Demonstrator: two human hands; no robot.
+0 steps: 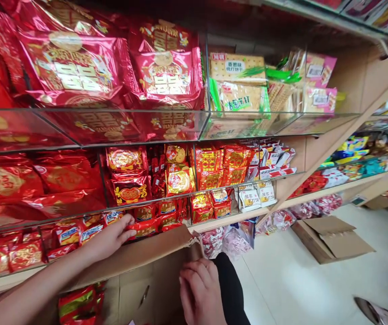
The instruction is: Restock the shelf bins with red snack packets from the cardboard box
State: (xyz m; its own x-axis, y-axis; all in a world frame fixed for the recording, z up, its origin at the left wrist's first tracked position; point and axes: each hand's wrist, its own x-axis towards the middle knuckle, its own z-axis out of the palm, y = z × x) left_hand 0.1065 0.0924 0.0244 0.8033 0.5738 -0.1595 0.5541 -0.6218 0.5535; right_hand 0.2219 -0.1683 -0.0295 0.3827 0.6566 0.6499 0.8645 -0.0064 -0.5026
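My left hand (114, 239) reaches over a cardboard box to the lowest shelf. Its thumb and fingers close on the end of a red snack packet (144, 229), which lies among similar packets. Closer to me, my right hand (201, 286) is at the right side of the open cardboard box (153, 250), its fingers curled over the edge near a torn corner. Part of that grip is hidden. Inside the box, at lower left, lie red packets with a gold-green panel (79, 304).
Glass-fronted shelves hold large red biscuit bags (79, 67), soda cracker packs (237, 97) and small white packets (256, 197). Bagged goods (236, 239) sit under the bottom shelf. Another cardboard box (332, 237) stands on the tiled floor (288, 284). A shoe (366, 311) shows at lower right.
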